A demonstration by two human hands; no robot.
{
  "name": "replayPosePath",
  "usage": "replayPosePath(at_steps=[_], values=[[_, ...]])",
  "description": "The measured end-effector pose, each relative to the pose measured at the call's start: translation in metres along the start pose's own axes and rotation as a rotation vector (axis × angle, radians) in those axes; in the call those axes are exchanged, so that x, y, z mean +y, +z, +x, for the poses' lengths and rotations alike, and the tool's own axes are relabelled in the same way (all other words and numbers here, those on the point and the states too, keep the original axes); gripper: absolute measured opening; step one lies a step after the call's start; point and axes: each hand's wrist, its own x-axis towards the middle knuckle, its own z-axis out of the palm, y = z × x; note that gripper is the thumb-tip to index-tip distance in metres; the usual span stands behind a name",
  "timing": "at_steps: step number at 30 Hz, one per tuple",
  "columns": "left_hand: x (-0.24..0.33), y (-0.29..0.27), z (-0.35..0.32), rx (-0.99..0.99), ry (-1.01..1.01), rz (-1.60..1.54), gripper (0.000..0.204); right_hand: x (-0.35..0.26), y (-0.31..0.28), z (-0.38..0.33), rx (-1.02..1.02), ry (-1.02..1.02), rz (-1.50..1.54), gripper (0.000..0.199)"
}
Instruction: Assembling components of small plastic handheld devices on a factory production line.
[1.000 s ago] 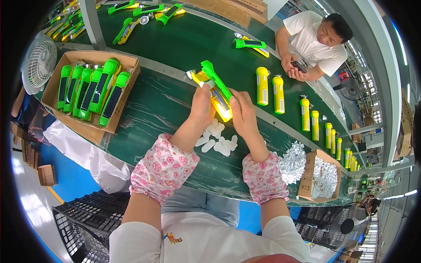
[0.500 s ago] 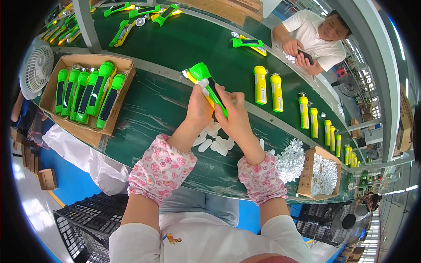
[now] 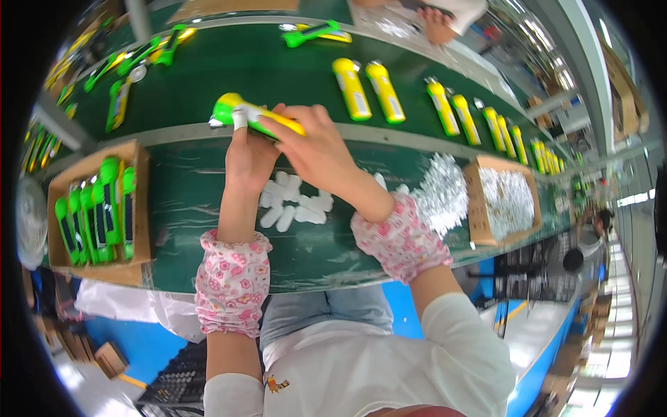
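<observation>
A green and yellow flashlight (image 3: 226,110) lies tilted between my hands above the bench, its wide head toward the upper left and its yellow side showing. My left hand (image 3: 251,161) is closed around it from below, with a white wrapping (image 3: 240,119) on the thumb. From the right, the bent fingers of my right hand (image 3: 313,142) grip the flashlight's narrower end, partly hiding it. Below my hands, several white oval pieces (image 3: 285,201) lie loose on the green bench top (image 3: 187,208).
On the left stands a cardboard box (image 3: 142,208) of green flashlights. Small silvery-white pieces form a pile (image 3: 442,194) on the right, beside another box (image 3: 478,208) of them. Yellow flashlights (image 3: 352,90) line the green belt (image 3: 278,69) beyond. A person's hand (image 3: 438,24) shows across it.
The flashlight has turned over, from its dark-panelled green side to its yellow side. My right hand now reaches across its yellow body. The whole view has swung to the right.
</observation>
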Motion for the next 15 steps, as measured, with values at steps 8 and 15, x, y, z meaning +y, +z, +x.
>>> replayPosePath(at_steps=[8,15], values=[[-0.004,-0.031,0.012,-0.056,-0.096,-0.223,0.029,0.044,-0.113,-0.040,-0.170,0.259,0.002,0.022],[-0.005,-0.011,0.003,-0.091,-0.094,-0.216,0.028,0.068,-0.135,-0.147,-0.545,0.571,0.147,0.015]])
